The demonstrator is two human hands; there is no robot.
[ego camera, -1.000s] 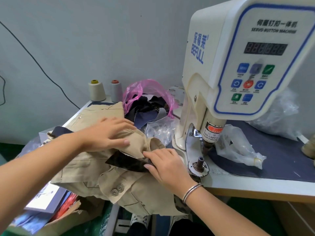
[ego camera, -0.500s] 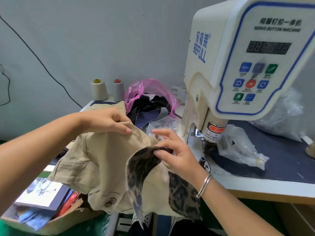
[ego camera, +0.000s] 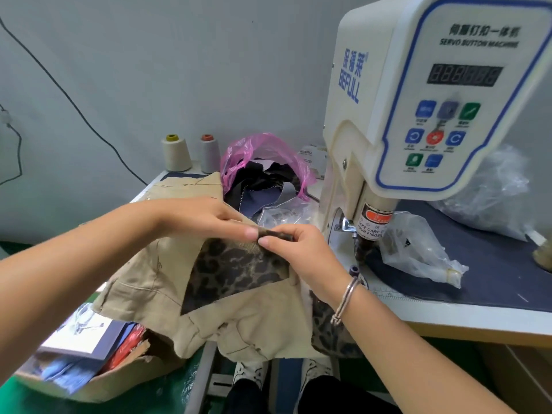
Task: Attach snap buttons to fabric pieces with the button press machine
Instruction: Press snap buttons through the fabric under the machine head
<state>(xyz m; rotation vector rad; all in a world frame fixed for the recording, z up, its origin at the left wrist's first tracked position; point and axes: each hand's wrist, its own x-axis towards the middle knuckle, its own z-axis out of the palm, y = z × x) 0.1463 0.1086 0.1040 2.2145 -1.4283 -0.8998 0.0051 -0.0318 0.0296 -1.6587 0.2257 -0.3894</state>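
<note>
Your right hand and left hand meet fingertip to fingertip, each grip narrow, pinching the top edge of the leopard-print lined beige fabric piece, lifted at the table's near edge. Just beyond stands the cream button press machine.

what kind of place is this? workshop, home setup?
Most likely a small garment workshop: a servo button machine stands on the worktable, two thread cones sit by the wall, and both hands hold a khaki garment with leopard-print lining.
</note>
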